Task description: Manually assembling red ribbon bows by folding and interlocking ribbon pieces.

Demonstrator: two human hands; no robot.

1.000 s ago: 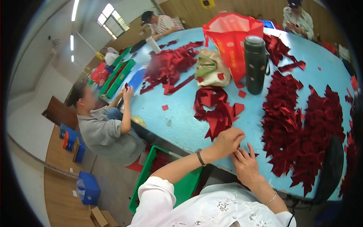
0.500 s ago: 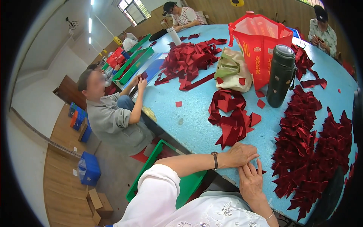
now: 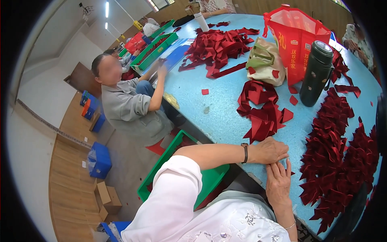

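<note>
Filling much of the view is a big blue table (image 3: 225, 117). On it, a long heap of pointy dark red cloth pieces (image 3: 326, 153) lies to the right of both hands. Red scraps (image 3: 262, 121) sit just past the left hand (image 3: 268, 151). That hand is curled, and its fingers meet those of the right hand (image 3: 278, 182) near the table's edge. A small red cloth tip (image 3: 293, 173) pokes out beside the right hand's fingers; I cannot tell if either hand pinches it.
</note>
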